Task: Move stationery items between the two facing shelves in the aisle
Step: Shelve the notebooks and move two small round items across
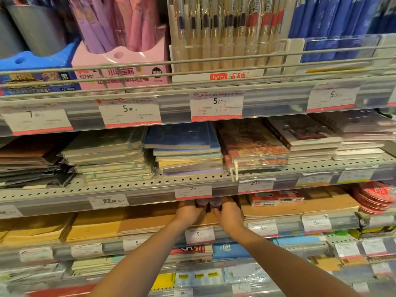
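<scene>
Both of my arms reach into the third shelf, just under its price rail. My left hand (188, 212) and my right hand (228, 213) sit side by side on a stack of brown kraft notebooks (150, 224). Between the fingers are two small dark purple-brown cylindrical items (209, 203), one at each hand. The fingers curl around them, but the shelf edge above hides the fingertips and the items' tops.
Above are stacked notebooks (186, 146) on a perforated shelf (128, 185), and higher up pen boxes (225, 39) behind a wire rail. Red round packs (375, 196) lie at the right. Price tags (216, 106) line every shelf edge. Lower shelves hold more notebooks.
</scene>
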